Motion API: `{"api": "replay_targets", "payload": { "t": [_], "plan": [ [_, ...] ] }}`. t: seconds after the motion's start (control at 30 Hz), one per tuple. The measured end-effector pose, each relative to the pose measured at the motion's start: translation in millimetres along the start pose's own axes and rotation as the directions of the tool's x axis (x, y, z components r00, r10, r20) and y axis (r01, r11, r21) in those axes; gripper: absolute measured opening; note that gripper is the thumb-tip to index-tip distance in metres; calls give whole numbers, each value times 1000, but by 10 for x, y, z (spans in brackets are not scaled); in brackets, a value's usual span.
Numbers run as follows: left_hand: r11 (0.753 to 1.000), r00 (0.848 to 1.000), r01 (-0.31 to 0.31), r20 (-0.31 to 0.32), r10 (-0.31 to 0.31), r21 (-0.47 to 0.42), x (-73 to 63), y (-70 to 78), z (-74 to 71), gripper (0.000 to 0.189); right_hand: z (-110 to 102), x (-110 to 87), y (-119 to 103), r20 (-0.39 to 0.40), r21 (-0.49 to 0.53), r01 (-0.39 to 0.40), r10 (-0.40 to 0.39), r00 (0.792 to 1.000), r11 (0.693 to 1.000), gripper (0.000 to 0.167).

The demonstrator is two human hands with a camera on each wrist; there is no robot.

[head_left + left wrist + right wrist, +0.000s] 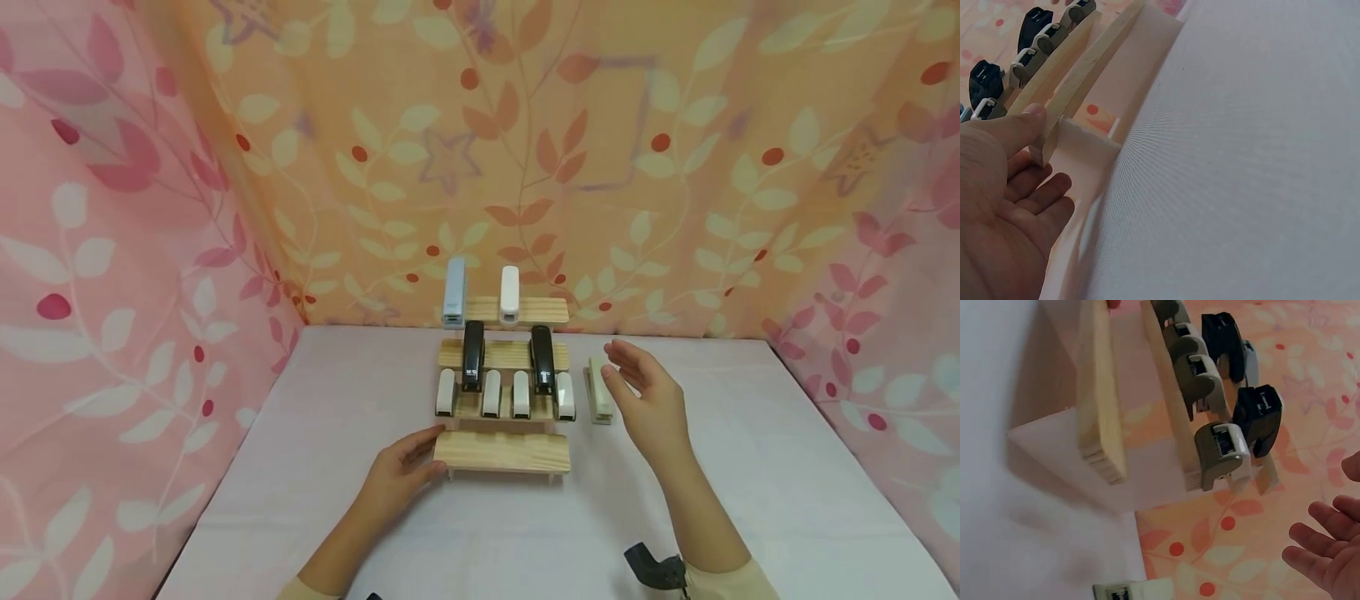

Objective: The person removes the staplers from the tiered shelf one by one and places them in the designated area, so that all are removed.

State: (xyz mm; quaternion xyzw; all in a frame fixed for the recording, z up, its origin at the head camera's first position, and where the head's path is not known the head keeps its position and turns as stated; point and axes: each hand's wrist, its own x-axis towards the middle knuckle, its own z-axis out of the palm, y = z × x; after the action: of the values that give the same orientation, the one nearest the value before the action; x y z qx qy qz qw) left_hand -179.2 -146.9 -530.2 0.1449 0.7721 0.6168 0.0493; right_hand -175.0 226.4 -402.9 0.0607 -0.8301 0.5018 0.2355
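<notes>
A tiered wooden display rack (pixel 502 452) stands on the table, staplers on its upper shelves. My left hand (pixel 397 471) grips the left end of its lowest shelf; in the left wrist view the thumb lies over the board (pixel 1082 78) with fingers below. To the right of the rack a pale green stapler (pixel 601 390) lies on the table. Beside and slightly above it is my right hand (pixel 651 408), fingers extended and holding nothing. Two black staplers (pixel 472 357) occupy the rack's second-highest shelf, and several small white staplers (pixel 491 394) line the one below.
On the top shelf sit a light blue stapler (pixel 454 292) and a white stapler (pixel 509 293). The lowest shelf bears nothing. A white cloth covers the table (pixel 330 392), and patterned curtains (pixel 390 167) enclose the back and both sides.
</notes>
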Motion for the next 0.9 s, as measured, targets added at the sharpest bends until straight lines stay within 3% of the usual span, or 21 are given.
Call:
{"api": "replay_targets", "payload": {
  "t": [0.23,0.47,0.63,0.9],
  "plan": [
    [1000,1000,-6,0,6,-11,-28,-6,2,59,56,161,-314,51,15,4,-5,999,1000,49],
    [1000,1000,-27,-12,27,13,-7,-18,-12,59,210,340,-585,106,96,-14,4,994,995,47],
    [999,999,-32,-12,32,7,-8,-21,-21,58,332,459,-701,114,111,-4,-9,993,994,48],
    [1000,999,-28,-16,28,7,-11,-13,0,57,564,615,-774,180,84,-72,56,982,994,61]
  ]
}}
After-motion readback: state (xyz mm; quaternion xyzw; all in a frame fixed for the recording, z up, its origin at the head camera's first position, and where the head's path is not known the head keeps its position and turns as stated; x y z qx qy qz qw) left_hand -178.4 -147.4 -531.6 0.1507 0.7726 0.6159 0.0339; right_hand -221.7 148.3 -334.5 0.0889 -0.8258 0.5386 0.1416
